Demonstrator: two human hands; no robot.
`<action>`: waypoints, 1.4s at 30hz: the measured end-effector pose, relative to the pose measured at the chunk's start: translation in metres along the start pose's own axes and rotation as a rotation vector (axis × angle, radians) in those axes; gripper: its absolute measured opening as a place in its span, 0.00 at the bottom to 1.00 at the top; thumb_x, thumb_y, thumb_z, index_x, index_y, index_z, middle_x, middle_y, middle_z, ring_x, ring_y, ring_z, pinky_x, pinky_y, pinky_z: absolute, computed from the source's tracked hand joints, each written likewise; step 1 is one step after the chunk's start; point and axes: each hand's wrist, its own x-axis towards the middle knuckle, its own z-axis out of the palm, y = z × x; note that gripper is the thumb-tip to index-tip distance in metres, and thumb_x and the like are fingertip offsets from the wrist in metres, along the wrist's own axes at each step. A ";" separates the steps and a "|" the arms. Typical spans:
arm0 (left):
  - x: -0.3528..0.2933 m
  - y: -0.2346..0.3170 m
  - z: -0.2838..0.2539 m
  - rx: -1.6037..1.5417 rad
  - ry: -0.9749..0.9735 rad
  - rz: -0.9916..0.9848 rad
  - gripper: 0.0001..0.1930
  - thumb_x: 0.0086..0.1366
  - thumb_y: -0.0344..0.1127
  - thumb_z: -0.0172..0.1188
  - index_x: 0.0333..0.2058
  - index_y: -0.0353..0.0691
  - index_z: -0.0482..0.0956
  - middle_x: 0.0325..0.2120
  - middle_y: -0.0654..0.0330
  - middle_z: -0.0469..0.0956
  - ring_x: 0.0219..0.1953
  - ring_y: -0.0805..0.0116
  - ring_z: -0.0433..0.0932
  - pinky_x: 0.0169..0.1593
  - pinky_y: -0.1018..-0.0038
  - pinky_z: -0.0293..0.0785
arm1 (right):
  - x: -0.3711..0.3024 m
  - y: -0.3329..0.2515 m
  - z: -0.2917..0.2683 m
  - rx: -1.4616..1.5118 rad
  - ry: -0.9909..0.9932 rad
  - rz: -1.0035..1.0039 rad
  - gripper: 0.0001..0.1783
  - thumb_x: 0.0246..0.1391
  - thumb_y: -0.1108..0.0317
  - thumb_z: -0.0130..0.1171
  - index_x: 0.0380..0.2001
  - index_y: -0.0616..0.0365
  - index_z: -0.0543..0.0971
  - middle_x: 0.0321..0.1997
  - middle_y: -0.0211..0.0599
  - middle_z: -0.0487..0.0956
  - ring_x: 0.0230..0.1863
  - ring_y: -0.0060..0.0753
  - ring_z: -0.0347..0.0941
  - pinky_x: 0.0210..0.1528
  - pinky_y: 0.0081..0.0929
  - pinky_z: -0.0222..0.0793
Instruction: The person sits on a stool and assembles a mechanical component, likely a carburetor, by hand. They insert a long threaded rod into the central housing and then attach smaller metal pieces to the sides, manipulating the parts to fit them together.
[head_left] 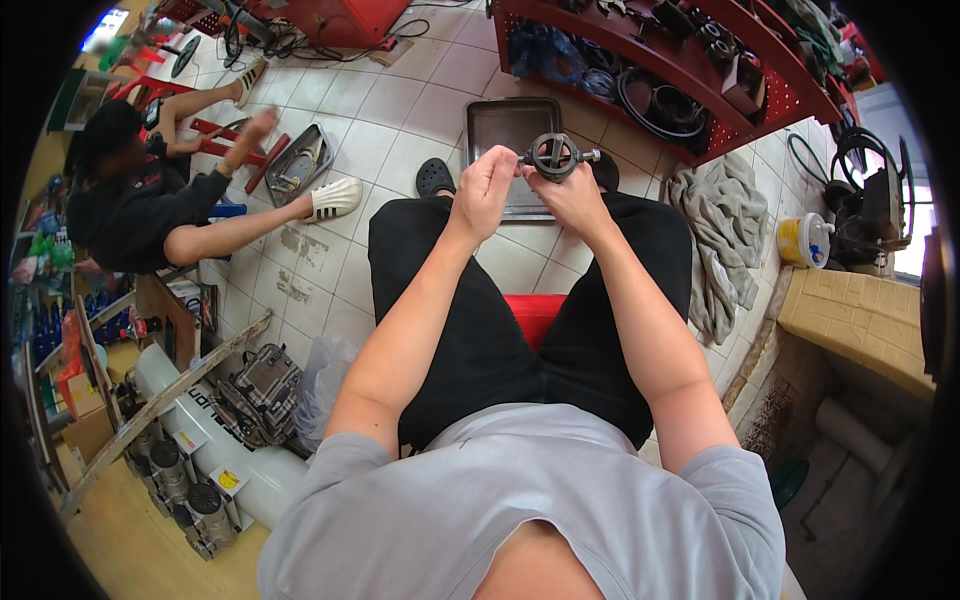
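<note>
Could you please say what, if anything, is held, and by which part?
The right hand holds a metal ring tool by its near rim; left hand: grip unclear.

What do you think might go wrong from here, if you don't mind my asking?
The round dark metal part in the right hand might slip and drop onto the pale tiled floor or shallow grey metal tray. Its protruding silvery bolt might scrape that bare hand. The crumpled grey cloth on that floor might trip someone.
</note>
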 end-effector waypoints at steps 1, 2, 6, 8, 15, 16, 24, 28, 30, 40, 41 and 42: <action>0.000 0.004 0.001 0.018 0.005 0.027 0.18 0.75 0.44 0.45 0.33 0.33 0.73 0.22 0.58 0.69 0.27 0.69 0.68 0.34 0.73 0.67 | 0.000 -0.001 -0.001 -0.018 -0.019 0.028 0.14 0.50 0.60 0.63 0.35 0.59 0.78 0.36 0.46 0.78 0.38 0.55 0.77 0.43 0.41 0.72; 0.000 0.006 0.001 0.042 0.010 0.070 0.18 0.75 0.43 0.45 0.34 0.33 0.73 0.23 0.57 0.69 0.28 0.67 0.69 0.35 0.72 0.67 | 0.001 -0.002 -0.003 -0.036 -0.038 0.053 0.15 0.50 0.59 0.62 0.35 0.59 0.79 0.35 0.46 0.79 0.38 0.55 0.77 0.43 0.41 0.72; 0.000 0.010 0.000 0.159 0.027 0.204 0.15 0.74 0.40 0.46 0.35 0.32 0.73 0.27 0.52 0.71 0.30 0.60 0.72 0.37 0.70 0.69 | 0.001 -0.005 -0.006 -0.027 -0.086 0.094 0.15 0.51 0.58 0.61 0.35 0.59 0.79 0.34 0.48 0.81 0.39 0.54 0.78 0.44 0.41 0.72; 0.001 0.010 -0.001 0.212 0.033 0.229 0.14 0.73 0.39 0.47 0.36 0.33 0.73 0.29 0.52 0.72 0.32 0.60 0.73 0.37 0.69 0.69 | 0.001 -0.006 -0.007 -0.035 -0.098 0.086 0.15 0.50 0.59 0.61 0.35 0.59 0.80 0.33 0.48 0.81 0.39 0.54 0.78 0.45 0.40 0.72; -0.002 0.004 0.013 -0.029 0.082 0.178 0.20 0.65 0.42 0.62 0.50 0.36 0.74 0.42 0.60 0.77 0.43 0.71 0.75 0.49 0.73 0.70 | 0.001 0.003 -0.001 0.036 -0.078 0.063 0.16 0.46 0.61 0.62 0.39 0.57 0.80 0.41 0.46 0.81 0.43 0.53 0.78 0.48 0.40 0.72; -0.001 0.005 0.016 -0.045 0.079 0.207 0.23 0.63 0.41 0.66 0.53 0.36 0.74 0.44 0.61 0.77 0.45 0.71 0.75 0.51 0.73 0.69 | 0.001 0.006 0.000 0.053 -0.086 0.047 0.17 0.45 0.62 0.62 0.39 0.57 0.80 0.42 0.46 0.80 0.44 0.54 0.78 0.49 0.40 0.72; -0.001 -0.006 0.010 -0.589 0.064 -0.006 0.21 0.57 0.32 0.71 0.48 0.34 0.78 0.39 0.63 0.82 0.42 0.77 0.78 0.50 0.77 0.71 | 0.000 -0.002 -0.012 0.210 -0.211 -0.040 0.40 0.42 0.63 0.69 0.60 0.55 0.68 0.54 0.43 0.73 0.56 0.41 0.72 0.58 0.35 0.66; 0.005 -0.029 -0.003 -0.549 0.076 -0.117 0.16 0.65 0.41 0.65 0.43 0.33 0.80 0.35 0.63 0.82 0.36 0.79 0.77 0.44 0.81 0.73 | 0.009 -0.003 -0.036 0.416 -0.186 -0.037 0.29 0.56 0.63 0.62 0.60 0.55 0.69 0.50 0.37 0.75 0.49 0.27 0.71 0.53 0.26 0.67; 0.003 -0.027 0.001 -0.682 0.030 -0.206 0.17 0.66 0.44 0.64 0.42 0.34 0.80 0.34 0.62 0.81 0.35 0.79 0.77 0.42 0.81 0.74 | 0.011 0.000 -0.035 0.363 -0.150 -0.052 0.16 0.59 0.65 0.60 0.49 0.58 0.76 0.37 0.30 0.80 0.37 0.20 0.72 0.44 0.24 0.69; 0.003 -0.035 0.001 -0.790 -0.081 -0.417 0.24 0.68 0.56 0.57 0.47 0.37 0.77 0.36 0.59 0.81 0.36 0.72 0.81 0.39 0.75 0.78 | 0.004 -0.024 -0.033 -0.290 -0.030 -0.279 0.11 0.60 0.65 0.57 0.40 0.61 0.75 0.34 0.49 0.80 0.37 0.53 0.77 0.39 0.41 0.72; 0.002 -0.035 0.000 -0.777 -0.080 -0.428 0.25 0.68 0.56 0.56 0.47 0.37 0.77 0.36 0.59 0.81 0.36 0.72 0.81 0.39 0.74 0.78 | 0.004 -0.023 -0.032 -0.311 -0.031 -0.282 0.11 0.61 0.65 0.55 0.41 0.61 0.74 0.35 0.50 0.80 0.37 0.54 0.77 0.39 0.42 0.71; 0.002 -0.035 -0.001 -0.766 -0.087 -0.434 0.25 0.68 0.56 0.56 0.46 0.37 0.77 0.36 0.59 0.81 0.36 0.72 0.81 0.39 0.75 0.78 | 0.004 -0.021 -0.030 -0.331 -0.032 -0.285 0.11 0.62 0.65 0.54 0.42 0.61 0.74 0.35 0.50 0.79 0.38 0.54 0.76 0.40 0.42 0.71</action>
